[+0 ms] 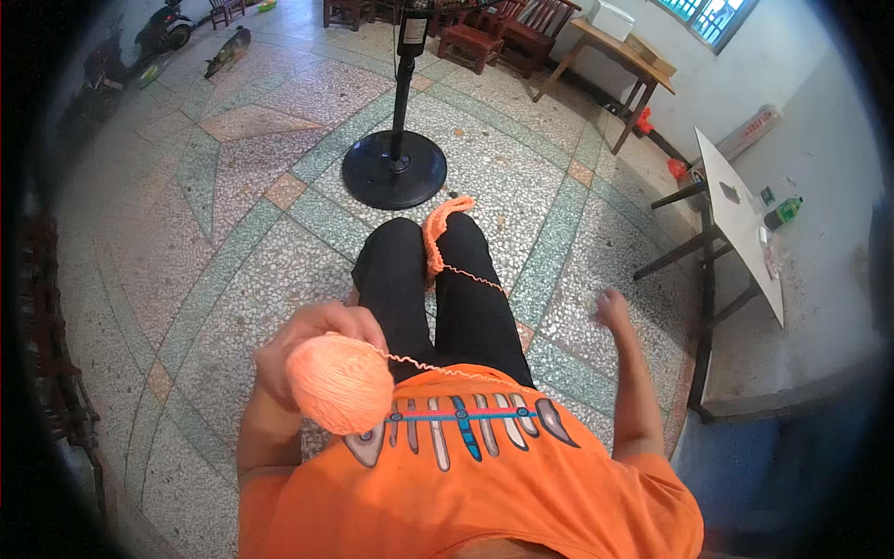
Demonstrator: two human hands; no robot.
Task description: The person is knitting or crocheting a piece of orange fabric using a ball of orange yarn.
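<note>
My left hand (318, 325) holds a ball of orange yarn (340, 383) in front of my orange shirt. A crinkled strand (426, 367) runs from the ball to the right across the shirt's hem. A strip of orange knitted fabric (434, 237) hangs between my knees, its far end lying over the right knee. Another length of yarn (475, 277) leads from that strip across my right thigh and drops out of sight at its outer side. My right hand (612, 309) is out to the right, away from the ball, blurred with the fingers curled; whether it grips anything is unclear.
A black pedestal fan's round base (394, 170) stands on the terrazzo floor beyond my knees. At right, a white-topped table (744, 223) carries a green bottle (783, 213). Wooden chairs (475, 42), a wooden table (621, 49) and a dog (229, 52) are farther back.
</note>
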